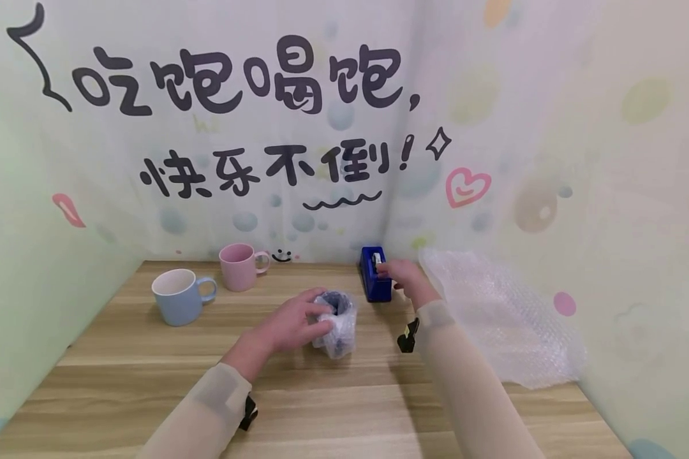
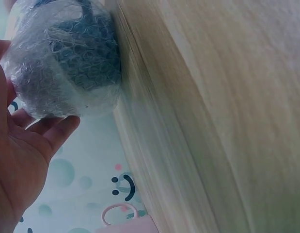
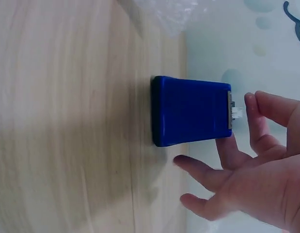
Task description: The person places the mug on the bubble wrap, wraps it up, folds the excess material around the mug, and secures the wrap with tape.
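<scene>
My left hand (image 1: pixel 289 322) curls its fingers round a bubble-wrapped cup (image 1: pixel 340 328) standing on the wooden table (image 1: pixel 344 408). Dark blue-grey shows through the clear wrap (image 2: pixel 84 58) in the left wrist view, and the cup's mouth faces up. At the back of the table stands a blue tape dispenser (image 1: pixel 376 284) holding a small roll. A short strip of tape (image 3: pixel 237 112) sticks out past its cutter. The thumb and forefinger of my right hand (image 3: pixel 251 179) are right beside that strip, tips close together; the other fingers spread loosely beside the dispenser.
A light blue mug (image 1: pixel 178 306) and a pink mug (image 1: pixel 238 271) stand at the back left. A large sheet of bubble wrap (image 1: pixel 494 312) lies along the right side, against the wall. Printed walls (image 1: pixel 344 140) close in the back and both sides.
</scene>
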`<move>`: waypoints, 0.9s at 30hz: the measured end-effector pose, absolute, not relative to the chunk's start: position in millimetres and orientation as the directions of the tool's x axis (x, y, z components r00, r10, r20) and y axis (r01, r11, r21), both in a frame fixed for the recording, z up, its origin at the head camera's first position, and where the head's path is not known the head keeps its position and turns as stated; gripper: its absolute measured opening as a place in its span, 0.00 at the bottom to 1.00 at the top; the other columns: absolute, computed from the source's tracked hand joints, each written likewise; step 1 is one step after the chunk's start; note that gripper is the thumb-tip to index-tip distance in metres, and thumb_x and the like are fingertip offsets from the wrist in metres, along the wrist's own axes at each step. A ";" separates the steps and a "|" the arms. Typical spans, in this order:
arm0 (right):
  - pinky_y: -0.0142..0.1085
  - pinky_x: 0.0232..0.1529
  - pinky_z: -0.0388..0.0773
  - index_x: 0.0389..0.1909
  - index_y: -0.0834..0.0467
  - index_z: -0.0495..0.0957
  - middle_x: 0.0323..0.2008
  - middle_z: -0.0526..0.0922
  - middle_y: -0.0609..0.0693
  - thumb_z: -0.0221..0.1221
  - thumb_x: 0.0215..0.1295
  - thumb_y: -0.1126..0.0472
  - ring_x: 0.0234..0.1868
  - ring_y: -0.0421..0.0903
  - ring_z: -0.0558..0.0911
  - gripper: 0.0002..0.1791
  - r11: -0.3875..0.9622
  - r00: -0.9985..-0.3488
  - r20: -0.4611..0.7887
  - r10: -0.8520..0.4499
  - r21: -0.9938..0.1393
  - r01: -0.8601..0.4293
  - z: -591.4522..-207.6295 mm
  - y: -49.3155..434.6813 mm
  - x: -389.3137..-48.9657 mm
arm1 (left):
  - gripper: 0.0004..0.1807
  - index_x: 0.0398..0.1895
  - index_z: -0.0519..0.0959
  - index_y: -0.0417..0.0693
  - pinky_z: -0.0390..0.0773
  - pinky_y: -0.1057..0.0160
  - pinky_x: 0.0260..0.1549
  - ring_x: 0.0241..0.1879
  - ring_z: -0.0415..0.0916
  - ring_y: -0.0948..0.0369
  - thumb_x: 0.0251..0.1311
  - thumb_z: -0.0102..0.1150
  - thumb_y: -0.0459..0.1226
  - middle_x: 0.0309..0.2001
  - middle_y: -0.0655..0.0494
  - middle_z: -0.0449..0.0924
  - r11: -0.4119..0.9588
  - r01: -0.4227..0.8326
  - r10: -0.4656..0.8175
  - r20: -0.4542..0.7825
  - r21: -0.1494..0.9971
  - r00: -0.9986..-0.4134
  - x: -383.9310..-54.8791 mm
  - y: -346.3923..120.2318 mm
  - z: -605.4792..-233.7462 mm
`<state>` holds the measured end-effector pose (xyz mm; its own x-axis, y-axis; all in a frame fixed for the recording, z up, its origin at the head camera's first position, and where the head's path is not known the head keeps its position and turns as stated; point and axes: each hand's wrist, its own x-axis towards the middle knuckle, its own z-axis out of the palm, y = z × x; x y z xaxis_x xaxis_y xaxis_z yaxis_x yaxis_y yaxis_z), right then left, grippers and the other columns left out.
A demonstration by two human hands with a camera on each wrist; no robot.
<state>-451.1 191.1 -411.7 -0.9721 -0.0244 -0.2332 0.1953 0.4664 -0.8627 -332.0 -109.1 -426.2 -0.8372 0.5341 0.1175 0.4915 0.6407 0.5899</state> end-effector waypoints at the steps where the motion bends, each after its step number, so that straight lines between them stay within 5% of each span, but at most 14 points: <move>1: 0.59 0.71 0.75 0.69 0.66 0.80 0.72 0.82 0.62 0.54 0.83 0.55 0.73 0.63 0.78 0.24 0.457 -0.971 -0.235 -0.045 -0.869 0.189 -408.9 192.8 -449.2 | 0.28 0.69 0.85 0.47 0.70 0.35 0.78 0.82 0.64 0.37 0.77 0.62 0.54 0.87 0.42 0.59 0.638 0.490 0.534 0.118 0.594 -0.837 -332.2 -109.0 -425.9; 4: 0.58 0.73 0.73 0.72 0.71 0.74 0.76 0.76 0.67 0.50 0.83 0.64 0.77 0.63 0.75 0.24 0.406 -0.970 -0.211 -0.121 -0.902 0.145 -403.8 197.9 -445.9 | 0.28 0.69 0.85 0.46 0.69 0.34 0.79 0.82 0.63 0.37 0.77 0.62 0.54 0.86 0.41 0.59 0.630 0.494 0.537 0.123 0.599 -0.835 -332.7 -108.2 -425.1; 7: 0.59 0.79 0.66 0.72 0.70 0.75 0.76 0.75 0.66 0.53 0.82 0.61 0.78 0.65 0.72 0.25 0.350 -0.976 -0.198 -0.092 -0.924 0.154 -401.6 199.8 -438.1 | 0.27 0.68 0.85 0.46 0.68 0.34 0.79 0.83 0.63 0.36 0.77 0.62 0.53 0.86 0.40 0.60 0.622 0.505 0.546 0.131 0.598 -0.828 -332.9 -107.4 -424.5; 10: 0.45 0.65 0.78 0.66 0.65 0.81 0.52 0.89 0.55 0.59 0.80 0.56 0.54 0.52 0.85 0.23 0.249 -0.971 -0.240 -0.013 -0.941 0.229 -404.2 196.1 -428.9 | 0.27 0.68 0.85 0.45 0.68 0.34 0.79 0.83 0.62 0.36 0.77 0.62 0.53 0.86 0.41 0.60 0.622 0.511 0.550 0.134 0.593 -0.824 -332.9 -106.8 -424.7; 14: 0.32 0.39 0.76 0.63 0.61 0.81 0.35 0.86 0.42 0.62 0.80 0.56 0.32 0.38 0.80 0.18 0.096 -0.934 -0.353 0.052 -0.929 0.357 -408.2 184.3 -416.2 | 0.27 0.68 0.85 0.46 0.69 0.34 0.78 0.82 0.63 0.36 0.77 0.62 0.53 0.86 0.41 0.60 0.626 0.501 0.538 0.135 0.597 -0.832 -332.9 -107.4 -427.0; 20: 0.39 0.60 0.83 0.68 0.64 0.76 0.62 0.84 0.60 0.61 0.81 0.59 0.57 0.52 0.86 0.21 0.009 -0.939 -0.336 0.071 -0.941 0.337 -418.8 174.4 -406.1 | 0.27 0.69 0.85 0.47 0.70 0.35 0.78 0.82 0.63 0.37 0.77 0.62 0.53 0.87 0.42 0.58 0.634 0.483 0.526 0.121 0.604 -0.842 -330.0 -108.7 -428.8; 27: 0.54 0.82 0.70 0.74 0.73 0.70 0.76 0.73 0.73 0.55 0.81 0.61 0.79 0.66 0.73 0.28 -0.049 -0.980 -0.198 0.018 -0.979 0.197 -426.1 173.5 -394.3 | 0.27 0.69 0.85 0.47 0.67 0.35 0.80 0.84 0.61 0.37 0.77 0.63 0.53 0.87 0.43 0.59 0.635 0.471 0.510 0.126 0.611 -0.851 -328.6 -107.9 -427.8</move>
